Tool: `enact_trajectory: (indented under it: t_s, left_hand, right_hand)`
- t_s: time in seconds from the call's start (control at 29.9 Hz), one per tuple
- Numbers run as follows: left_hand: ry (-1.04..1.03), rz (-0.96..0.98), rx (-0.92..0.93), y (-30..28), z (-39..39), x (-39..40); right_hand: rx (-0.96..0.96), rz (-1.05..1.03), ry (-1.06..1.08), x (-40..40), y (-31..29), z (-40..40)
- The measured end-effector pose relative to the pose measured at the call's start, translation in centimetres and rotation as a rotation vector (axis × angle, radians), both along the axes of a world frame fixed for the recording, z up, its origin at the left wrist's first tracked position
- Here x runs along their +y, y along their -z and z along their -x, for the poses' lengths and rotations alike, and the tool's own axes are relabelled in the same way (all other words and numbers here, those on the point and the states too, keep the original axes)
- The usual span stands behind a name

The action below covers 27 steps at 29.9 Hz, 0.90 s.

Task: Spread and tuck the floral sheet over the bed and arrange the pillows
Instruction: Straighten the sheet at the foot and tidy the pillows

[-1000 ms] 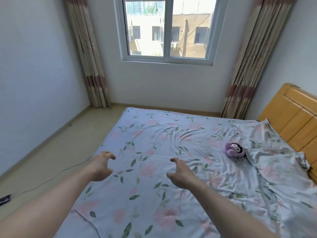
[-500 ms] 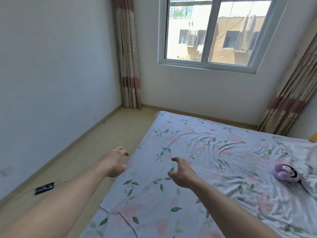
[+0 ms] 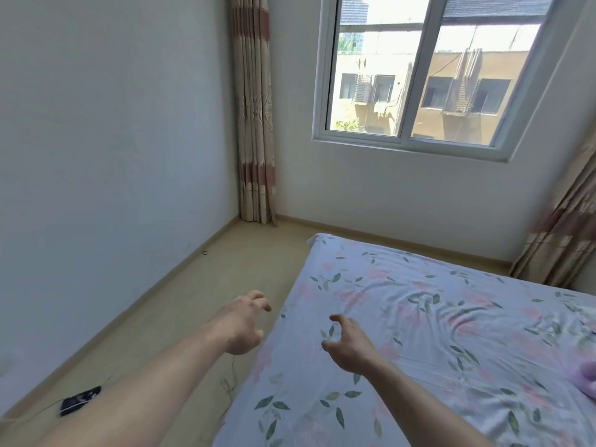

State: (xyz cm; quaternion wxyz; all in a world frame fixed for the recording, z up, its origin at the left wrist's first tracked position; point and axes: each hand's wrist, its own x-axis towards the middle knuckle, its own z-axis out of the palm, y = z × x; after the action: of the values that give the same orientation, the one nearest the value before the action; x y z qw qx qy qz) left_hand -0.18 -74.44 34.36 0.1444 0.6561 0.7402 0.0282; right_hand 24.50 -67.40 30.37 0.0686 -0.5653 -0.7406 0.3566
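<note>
Head view shows neither grip holding anything: the left hand (image 3: 241, 324) reaches forward with loosely curled fingers above the floor (image 3: 206, 304), just beside the bed's left edge, and the right hand (image 3: 350, 343) hangs over the floral sheet (image 3: 419, 333) with its fingers spread and bent like a claw, thumb apart; whether its fingertips touch the cloth cannot be told. The sheet, pale with pink flowers and green leaves, covers the bed from the near edge to the far corner, with rippled creases across its middle to the right of the right hand. A purple soft object (image 3: 587, 379) shows partly at the right edge, lying on the sheet. A small dark device (image 3: 80, 400) with a thin cord lies on the floor by the left forearm. Beyond stand a window (image 3: 419, 75) and striped curtains (image 3: 254, 124).
</note>
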Motion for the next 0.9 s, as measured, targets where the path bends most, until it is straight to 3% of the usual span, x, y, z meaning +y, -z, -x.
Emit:
enact_trajectory:
  t_s: [0.3, 0.53, 0.74, 0.9]
  left_hand:
    - [0.087, -0.036, -0.009, -0.1, 12.1, 3.8]
    - [0.163, -0.006, 0.014, 0.8, 29.2, 3.9]
    - [0.199, -0.01, 0.083, -2.7, 43.8, 4.1]
    - [0.236, -0.074, 0.092, -4.8, 47.4, 7.4]
  right_hand:
    - [-0.012, -0.065, 0.067, 2.9, -1.1, 11.1]
    - [-0.076, -0.065, 0.141, 0.4, 0.2, 26.5]
    - [-0.054, -0.086, 0.218, -0.6, -2.2, 37.5]
    - [-0.046, -0.154, 0.284, 0.7, -4.7, 40.4]
